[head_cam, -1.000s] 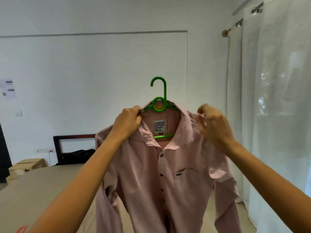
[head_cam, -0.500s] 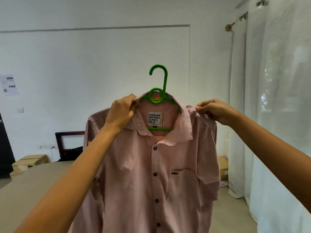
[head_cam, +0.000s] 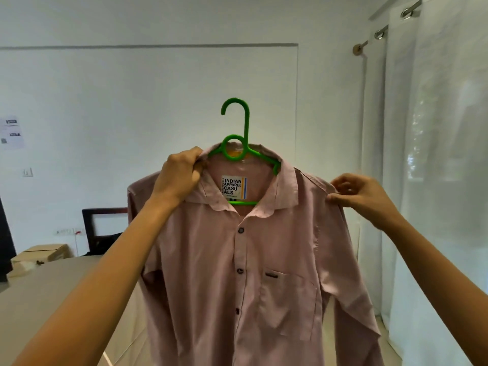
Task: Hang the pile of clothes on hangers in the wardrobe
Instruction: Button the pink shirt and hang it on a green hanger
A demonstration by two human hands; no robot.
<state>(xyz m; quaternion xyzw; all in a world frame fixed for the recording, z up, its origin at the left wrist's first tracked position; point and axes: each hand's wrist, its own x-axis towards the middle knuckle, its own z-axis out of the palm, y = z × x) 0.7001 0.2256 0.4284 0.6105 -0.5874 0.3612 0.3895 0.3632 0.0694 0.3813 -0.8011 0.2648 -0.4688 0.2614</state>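
Note:
A pale pink button-up shirt (head_cam: 237, 260) hangs on a green plastic hanger (head_cam: 239, 133), held up in the air in front of me. The hanger's hook points up and left above the collar. My left hand (head_cam: 179, 175) grips the collar and the hanger arm under it on the left side. At the shirt's right shoulder seam, my right hand (head_cam: 361, 194) pinches the fabric. The front is buttoned below the collar, and a chest pocket shows on the right. No wardrobe or clothes pile is in view.
A beige bed surface (head_cam: 39, 299) lies low on the left. Behind it stand a dark chair (head_cam: 103, 228) and cardboard boxes (head_cam: 37, 257) against the white wall. White curtains (head_cam: 435, 180) hang along the right side.
The shirt and hanger have risen and come closer. My right hand slid outward from beside the collar to the right shoulder seam, spreading the shoulder over the hanger. My left hand kept its grip.

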